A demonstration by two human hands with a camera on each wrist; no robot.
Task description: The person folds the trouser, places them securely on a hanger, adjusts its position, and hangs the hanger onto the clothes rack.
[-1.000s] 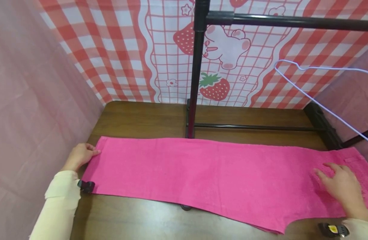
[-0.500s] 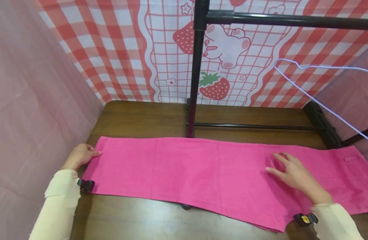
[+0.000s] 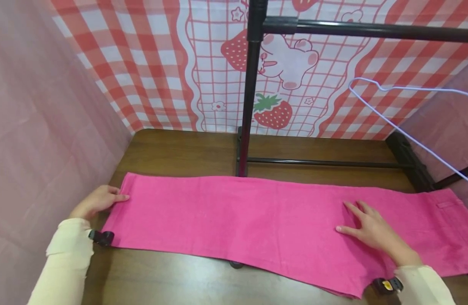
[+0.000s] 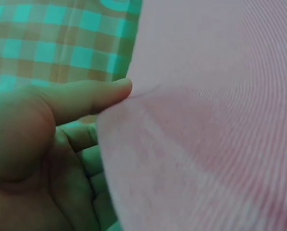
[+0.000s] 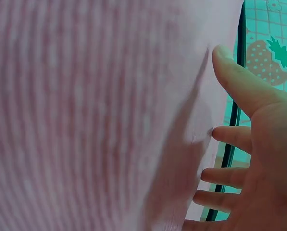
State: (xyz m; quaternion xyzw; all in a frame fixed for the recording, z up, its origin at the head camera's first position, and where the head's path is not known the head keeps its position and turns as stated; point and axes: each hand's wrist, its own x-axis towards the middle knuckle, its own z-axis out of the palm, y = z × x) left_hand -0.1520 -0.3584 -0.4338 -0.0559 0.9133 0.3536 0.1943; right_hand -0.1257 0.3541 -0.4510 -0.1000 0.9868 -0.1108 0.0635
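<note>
Bright pink trousers point(image 3: 234, 216), folded lengthwise, lie flat with the leg hems at the left and the waistband point(image 3: 457, 212) at the right. My left hand point(image 3: 98, 199) pinches the hem end, thumb on top and fingers under the cloth; the left wrist view shows the thumb point(image 4: 93, 98) pressing the fabric edge. My right hand point(image 3: 377, 231) rests its spread fingertips on the upper part of the trousers, left of the waistband. In the right wrist view its thumb point(image 5: 239, 79) and fingers meet the ribbed-looking cloth point(image 5: 95, 115), holding nothing.
A black rack post point(image 3: 251, 93) rises behind the trousers, its top rail point(image 3: 371, 30) running right. A pale purple wire hanger point(image 3: 405, 133) hangs at the right. Wooden tabletop point(image 3: 180, 275) shows before and behind the cloth; a checked strawberry curtain point(image 3: 154, 63) closes the back.
My right hand has slid left from near the waistband to the upper leg, then stopped. My left hand keeps its pinch on the hem, its wrist shifted slightly left.
</note>
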